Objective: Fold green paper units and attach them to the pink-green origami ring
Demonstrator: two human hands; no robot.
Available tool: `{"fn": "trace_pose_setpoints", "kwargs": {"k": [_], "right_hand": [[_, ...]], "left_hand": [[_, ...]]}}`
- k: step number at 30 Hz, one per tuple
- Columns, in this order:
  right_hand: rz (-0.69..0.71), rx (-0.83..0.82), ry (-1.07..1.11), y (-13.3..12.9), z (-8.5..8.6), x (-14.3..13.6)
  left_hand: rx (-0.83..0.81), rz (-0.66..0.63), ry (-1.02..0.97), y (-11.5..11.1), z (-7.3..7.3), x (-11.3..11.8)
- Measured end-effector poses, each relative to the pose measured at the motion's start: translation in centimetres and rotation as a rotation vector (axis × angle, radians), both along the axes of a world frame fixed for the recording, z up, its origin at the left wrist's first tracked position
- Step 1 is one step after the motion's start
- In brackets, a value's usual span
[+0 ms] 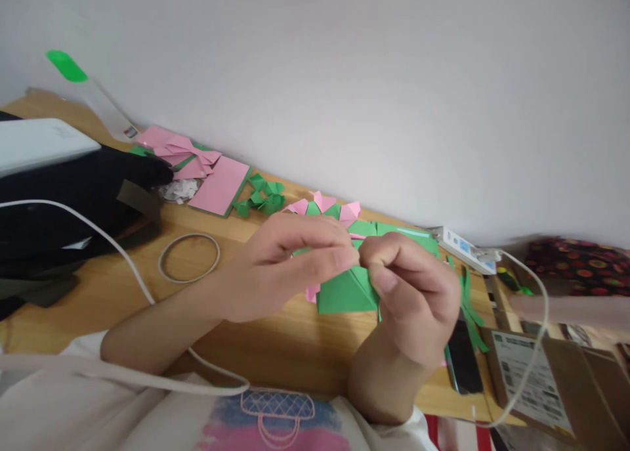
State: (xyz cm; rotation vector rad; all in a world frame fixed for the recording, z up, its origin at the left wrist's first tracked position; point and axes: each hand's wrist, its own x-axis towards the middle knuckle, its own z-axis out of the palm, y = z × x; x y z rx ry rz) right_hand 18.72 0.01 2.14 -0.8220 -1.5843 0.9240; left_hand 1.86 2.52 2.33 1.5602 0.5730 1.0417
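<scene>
— What are your hands doing right now?

— I'm pinching a folded green paper piece (347, 292) between both hands, just above the near middle of the wooden desk (275, 346). My left hand (290, 267) is closing thumb and fingers on its upper left edge, and my right hand (418, 293) is curling tight around its right corner, fingers folded in on the paper.

— What's lying around it?

— Just behind my fingers, a pink and green paper flower (325, 207) is sitting on the desk. Farther left, small green folded bits (260, 198) are lying beside a pink sheet (219, 185). A rubber band (189, 258) is resting to the left of my left hand.

— Any boxes?

— A cardboard box (566, 385) is sitting at the near right; I can't tell what's in it. Green strips (470, 306) are trailing beside it.
</scene>
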Motion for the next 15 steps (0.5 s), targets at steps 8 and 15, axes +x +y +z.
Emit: {"fn": "trace_pose_setpoints", "kwargs": {"k": [8,15], "right_hand": [[0.024,-0.038,0.012,-0.31,0.12,0.07],[0.088,0.003,-0.047,-0.69,0.58,0.25]], "left_hand": [[0.018,0.07,0.008,-0.05,-0.01,-0.16],[0.127,0.051,0.058,-0.45,0.84,-0.65]]}}
